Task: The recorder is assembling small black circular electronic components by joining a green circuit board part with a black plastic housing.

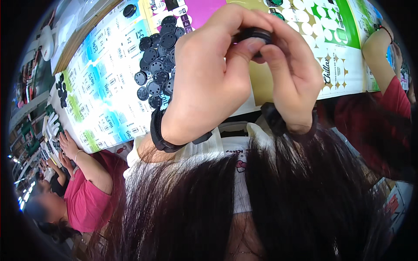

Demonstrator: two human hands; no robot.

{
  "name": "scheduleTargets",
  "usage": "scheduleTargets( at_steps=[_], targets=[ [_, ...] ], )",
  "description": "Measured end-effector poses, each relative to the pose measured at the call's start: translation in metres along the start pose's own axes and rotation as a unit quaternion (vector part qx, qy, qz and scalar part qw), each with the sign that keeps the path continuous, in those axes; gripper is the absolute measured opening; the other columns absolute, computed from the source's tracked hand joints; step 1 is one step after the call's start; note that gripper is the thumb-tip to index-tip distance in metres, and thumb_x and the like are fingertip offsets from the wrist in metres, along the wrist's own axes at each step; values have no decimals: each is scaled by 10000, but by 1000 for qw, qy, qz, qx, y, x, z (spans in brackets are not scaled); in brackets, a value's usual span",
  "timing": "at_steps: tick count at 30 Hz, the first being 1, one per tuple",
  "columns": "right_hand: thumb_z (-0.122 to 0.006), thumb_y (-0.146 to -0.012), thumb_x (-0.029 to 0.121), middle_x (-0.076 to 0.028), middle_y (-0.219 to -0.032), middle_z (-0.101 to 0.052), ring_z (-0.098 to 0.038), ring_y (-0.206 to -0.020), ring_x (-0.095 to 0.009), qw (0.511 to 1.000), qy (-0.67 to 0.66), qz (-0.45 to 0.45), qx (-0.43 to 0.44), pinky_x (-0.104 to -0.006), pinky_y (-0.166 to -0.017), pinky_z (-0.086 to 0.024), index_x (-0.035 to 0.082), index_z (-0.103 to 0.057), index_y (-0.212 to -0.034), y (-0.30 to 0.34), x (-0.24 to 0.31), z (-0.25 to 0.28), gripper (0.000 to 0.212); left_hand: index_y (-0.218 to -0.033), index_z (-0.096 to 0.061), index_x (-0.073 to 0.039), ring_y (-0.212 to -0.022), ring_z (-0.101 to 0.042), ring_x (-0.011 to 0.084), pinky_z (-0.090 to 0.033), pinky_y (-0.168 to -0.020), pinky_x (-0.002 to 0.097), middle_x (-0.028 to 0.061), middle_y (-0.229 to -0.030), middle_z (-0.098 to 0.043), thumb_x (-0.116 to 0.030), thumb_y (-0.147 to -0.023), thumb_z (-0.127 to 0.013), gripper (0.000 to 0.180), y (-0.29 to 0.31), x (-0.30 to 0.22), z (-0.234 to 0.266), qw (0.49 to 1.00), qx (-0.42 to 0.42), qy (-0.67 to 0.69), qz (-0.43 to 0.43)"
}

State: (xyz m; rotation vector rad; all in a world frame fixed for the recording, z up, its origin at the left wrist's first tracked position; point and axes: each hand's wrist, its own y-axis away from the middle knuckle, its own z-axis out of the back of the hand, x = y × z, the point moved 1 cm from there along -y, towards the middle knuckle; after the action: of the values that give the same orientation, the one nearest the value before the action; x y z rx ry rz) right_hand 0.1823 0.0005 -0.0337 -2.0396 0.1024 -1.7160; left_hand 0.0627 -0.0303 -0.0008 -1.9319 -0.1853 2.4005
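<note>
Over the table, my left hand point(204, 78) and my right hand point(296, 65) meet, both closed on a small black round cap point(256, 33). Thumbs and fingers of both hands pinch it and hide part of its rim. Left of my left wrist lies a heap of black round discs point(159, 56) with small holes in their faces. My left forearm covers the heap's right edge. Each of my wrists has a black band around it.
Printed sheets point(96, 74) cover the table. One black disc point(129, 11) lies apart at the top, and small black pieces point(62, 90) sit along the left. Green round parts point(275, 2) are at the far edge. Co-workers in red sit at left point(89, 204) and right point(394, 98); a wooden edge point(82, 32) runs upper left.
</note>
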Motion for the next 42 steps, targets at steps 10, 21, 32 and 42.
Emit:
scheduleTargets(
  at_steps=[10, 21, 32, 42],
  targets=[
    [-599, -773, 90, -111, -928, -587, -604, -817, -203, 988, 97, -84, 89, -283, -720, -462, 25, -520, -1059, -3, -26, 1, 303, -1043, -531, -7, -788, -568, 125, -480, -668, 235, 68, -926, -575, 11, -854, -424, 217, -7, 18, 34, 985, 32, -111, 124],
    [-610, -721, 83, -105, -934, -498, -564, -768, -275, 865, 370, 83, 328, -347, -650, -461, 24, -504, -957, 1, -39, -36, 265, -1112, -535, -47, -1032, -493, 354, -393, -877, 370, 196, -1138, -509, -41, -809, -422, 324, 15, 91, 219, 775, -113, -605, 143],
    [-625, -660, 108, -100, -768, -529, -557, -739, -269, 852, 383, 157, 320, -342, -617, -466, 20, -547, -784, -16, -59, -69, 171, -1084, -532, -38, -807, -565, 242, -451, -739, 297, 147, -1018, -577, -107, -831, -496, 265, -42, 47, 130, 829, 22, -552, -90],
    [-600, -668, 62, -127, -829, -529, -538, -794, -289, 870, 385, 111, 286, -373, -670, -452, 20, -560, -840, -9, -55, -49, 182, -858, -623, -2, -786, -587, 320, -467, -705, 371, 194, -823, -608, -102, -709, -558, 191, -96, -2, 32, 885, 95, -449, -80]
  ],
)
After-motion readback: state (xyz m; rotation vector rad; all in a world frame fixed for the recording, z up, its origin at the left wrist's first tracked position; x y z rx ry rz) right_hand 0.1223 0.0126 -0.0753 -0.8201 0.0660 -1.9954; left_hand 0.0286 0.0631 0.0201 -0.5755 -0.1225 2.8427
